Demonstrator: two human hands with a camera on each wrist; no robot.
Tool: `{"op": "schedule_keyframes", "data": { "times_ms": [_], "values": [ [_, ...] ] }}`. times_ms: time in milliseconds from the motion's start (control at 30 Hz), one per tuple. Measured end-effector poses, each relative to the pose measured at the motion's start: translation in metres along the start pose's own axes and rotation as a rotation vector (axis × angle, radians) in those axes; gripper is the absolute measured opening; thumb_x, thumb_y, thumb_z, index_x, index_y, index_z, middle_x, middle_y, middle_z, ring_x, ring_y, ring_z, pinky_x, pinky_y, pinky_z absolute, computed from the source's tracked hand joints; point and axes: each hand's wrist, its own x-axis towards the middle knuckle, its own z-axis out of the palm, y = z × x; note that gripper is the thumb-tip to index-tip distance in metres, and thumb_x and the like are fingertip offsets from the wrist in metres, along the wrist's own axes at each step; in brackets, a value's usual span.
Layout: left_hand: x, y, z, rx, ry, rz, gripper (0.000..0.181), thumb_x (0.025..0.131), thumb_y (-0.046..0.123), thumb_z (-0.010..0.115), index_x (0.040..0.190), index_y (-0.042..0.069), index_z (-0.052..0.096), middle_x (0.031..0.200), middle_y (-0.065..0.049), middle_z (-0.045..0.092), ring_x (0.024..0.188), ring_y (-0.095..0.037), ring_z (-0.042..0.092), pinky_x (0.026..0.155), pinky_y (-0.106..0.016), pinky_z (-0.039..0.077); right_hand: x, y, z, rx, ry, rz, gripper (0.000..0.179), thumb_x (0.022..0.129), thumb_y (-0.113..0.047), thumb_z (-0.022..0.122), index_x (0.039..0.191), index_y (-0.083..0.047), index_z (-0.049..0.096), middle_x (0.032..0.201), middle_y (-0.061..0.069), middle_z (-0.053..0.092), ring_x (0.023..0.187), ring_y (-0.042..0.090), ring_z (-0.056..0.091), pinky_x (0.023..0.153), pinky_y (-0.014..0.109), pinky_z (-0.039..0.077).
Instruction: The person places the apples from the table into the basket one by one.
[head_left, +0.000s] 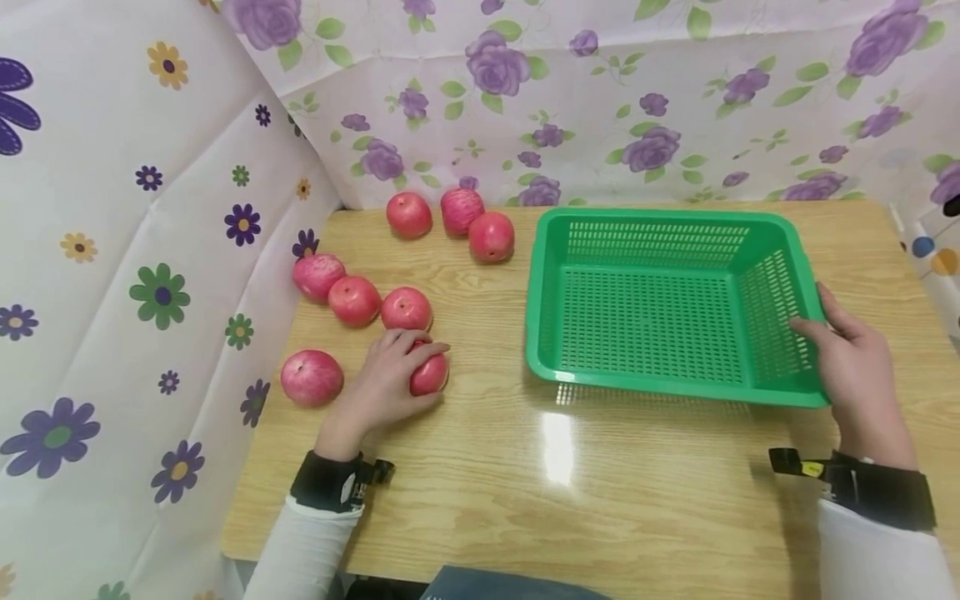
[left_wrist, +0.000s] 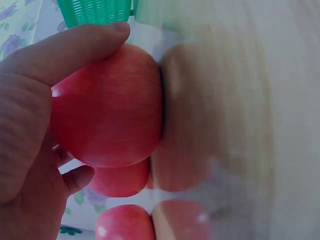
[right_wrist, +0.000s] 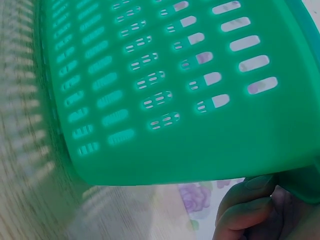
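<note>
The side cloth [head_left: 97,208] hangs at far left, its sheet creased and printed with flat flowers. Next to it, a lone apple [head_left: 312,378] sits near the table's left edge, slightly squat, its skin streaked pink. Behind it a slanting row of three apples, the left apple [head_left: 318,277], middle apple [head_left: 355,301] and near apple [head_left: 407,309], stands close together; the middle and near ones look smoother and redder than the left one.

The left hand [head_left: 386,382] grips the held apple [head_left: 430,372], just in front of the near apple. Its fingers curve over the far side and its thumb lies along the near side, spread only as wide as the fruit, presumably because a round, glossy skin needs holding from two sides. In the left wrist view this apple appears to rest on the table [head_left: 637,508], whose shiny wood-grain top mirrors it.

Farther back are three more: the first apple [head_left: 408,215] slightly apart, the streaked apple [head_left: 462,211] and the front apple [head_left: 491,237] close together, before the rose-printed back cloth [head_left: 495,125].

At right is the basket [head_left: 667,216], green plastic, rectangular, slotted. The right hand [head_left: 855,358] holds its right end, thumb over the rim, fingers curled outside, probably to steady it.
</note>
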Motion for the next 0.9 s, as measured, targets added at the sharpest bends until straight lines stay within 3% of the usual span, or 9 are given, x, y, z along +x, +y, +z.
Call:
{"op": "schedule_keyframes", "data": {
  "times_ms": [200, 300, 667, 900],
  "values": [
    [-0.0006, 0.0009, 0.0062, -0.038, -0.024, -0.002, 0.072, 0.073, 0.041, 0.085, 0.136, 0.024, 0.055, 0.130, -0.006, 0.045, 0.122, -0.026, 0.037, 0.095, -0.054, 0.039, 0.0017, 0.0006, 0.0017, -0.019, 0.001, 0.004, 0.055, 0.095, -0.054, 0.056, 0.140, -0.060, 0.025, 0.154, -0.025, 0.015, 0.136, 0.019, 0.031, 0.059, 0.015, 0.051],
    [-0.0004, 0.0022, 0.0066, -0.057, -0.020, -0.005, 0.072, 0.072, 0.038, 0.087, 0.134, 0.022, 0.056, 0.130, -0.006, 0.046, 0.120, -0.026, 0.040, 0.091, -0.054, 0.042, 0.0023, 0.0012, 0.0017, -0.025, 0.010, 0.004, 0.054, 0.096, -0.054, 0.056, 0.139, -0.061, 0.025, 0.154, -0.023, 0.016, 0.136, 0.020, 0.032, 0.058, 0.015, 0.051],
    [0.0032, 0.0057, 0.0042, -0.089, -0.048, -0.036, 0.072, 0.071, 0.031, 0.088, 0.134, 0.021, 0.055, 0.130, -0.004, 0.046, 0.117, -0.022, 0.043, 0.100, -0.047, 0.044, 0.0018, 0.0001, 0.0000, -0.003, 0.006, -0.002, 0.056, 0.095, -0.053, 0.057, 0.141, -0.058, 0.026, 0.154, -0.023, 0.016, 0.133, 0.019, 0.035, 0.059, 0.015, 0.051],
    [0.0023, 0.0051, 0.0046, -0.086, -0.048, -0.033, 0.070, 0.072, 0.032, 0.087, 0.133, 0.022, 0.055, 0.130, -0.003, 0.047, 0.117, -0.022, 0.044, 0.098, -0.047, 0.046, 0.0006, -0.0010, 0.0008, -0.016, 0.002, -0.017, 0.055, 0.096, -0.053, 0.055, 0.141, -0.058, 0.025, 0.154, -0.025, 0.014, 0.137, 0.020, 0.030, 0.059, 0.013, 0.049]
  ]
}}
